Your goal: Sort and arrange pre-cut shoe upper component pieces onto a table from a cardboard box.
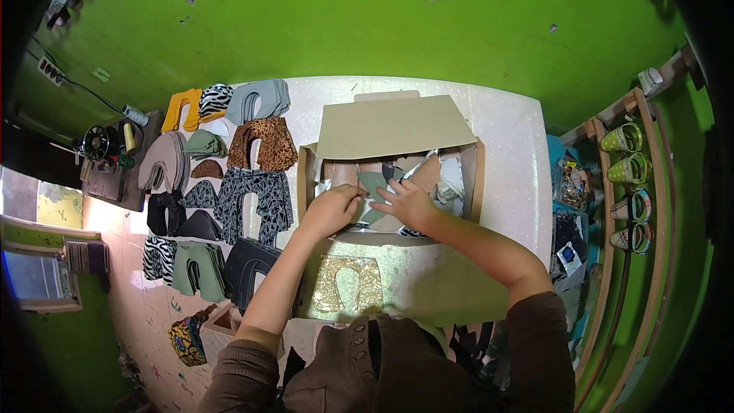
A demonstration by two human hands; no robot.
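Observation:
An open cardboard box [478, 187] sits on the white table, with its lid flap [394, 130] raised at the far side. Inside lie loose cut pieces of fabric in several colours, among them a grey-green piece [373, 182] and a tan piece [425, 174]. My left hand [332, 210] reaches into the box from the left; its fingers are drawn together by the grey-green piece, and what they pinch, if anything, is hidden. Over the same pieces, my right hand [409, 205] has its fingers spread, the tips touching the fabric. Nearer me lies a glittery gold U-shaped piece [326, 283].
Left of the box stand stacks of U-shaped pieces: leopard print [285, 151], dark patterned [229, 206], black [243, 269], grey [281, 99] and mustard [174, 112]. A small wooden stand with a wheeled device [95, 142] is farther left. Patterned shoes [621, 138] sit on a wooden rack at right.

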